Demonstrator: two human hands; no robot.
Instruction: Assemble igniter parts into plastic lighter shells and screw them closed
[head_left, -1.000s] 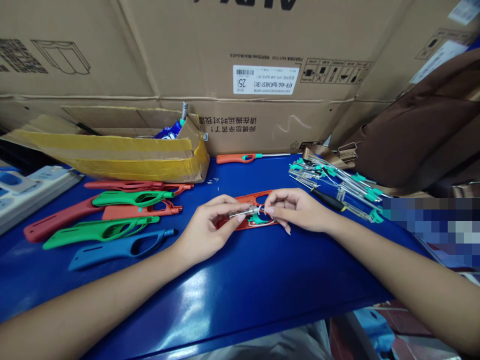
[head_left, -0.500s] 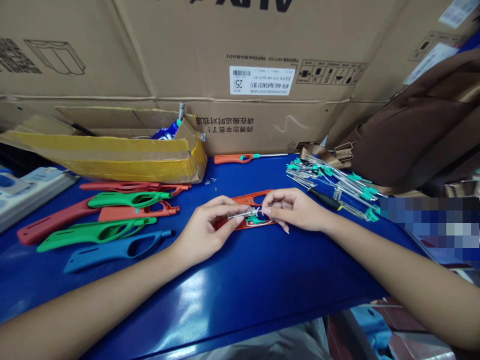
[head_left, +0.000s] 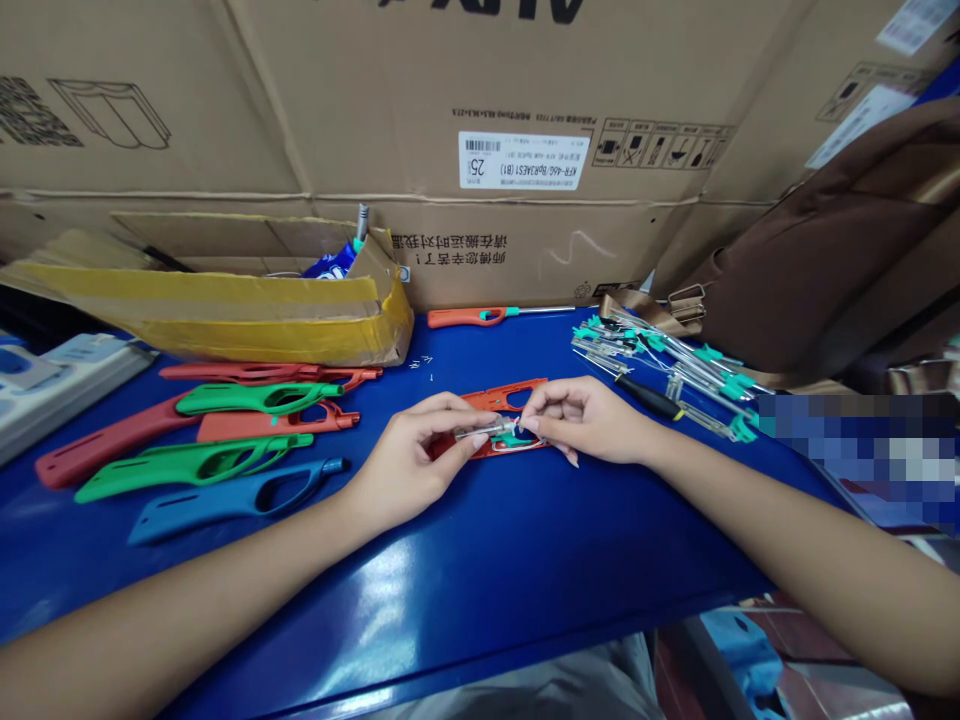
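Near the middle of the table, my left hand (head_left: 411, 458) is closed on a small clear lighter fuel tank (head_left: 484, 433), pinched between thumb and fingers. My right hand (head_left: 589, 418) meets the tank's right end, its thumb and forefinger pinched together at a small white part (head_left: 515, 426). Whether that part is gripped or only touched is hard to see. Beneath both hands lie orange lighter shell halves (head_left: 489, 396). A green trigger (head_left: 517, 439) and a white wire show in the nearer half, and the fingers hide much of it.
Red, green and blue lighter shells (head_left: 225, 497) lie at left. Behind them stands a cardboard box (head_left: 300, 325) with yellow tape. An assembled orange lighter (head_left: 469, 317) lies farther back. At right are metal lighter rods (head_left: 667, 350), a screwdriver (head_left: 651, 396) and a brown bag (head_left: 817, 270).
My right fingertips have shifted slightly left, closer to the tank's end. My left hand and the tank have stayed in place.
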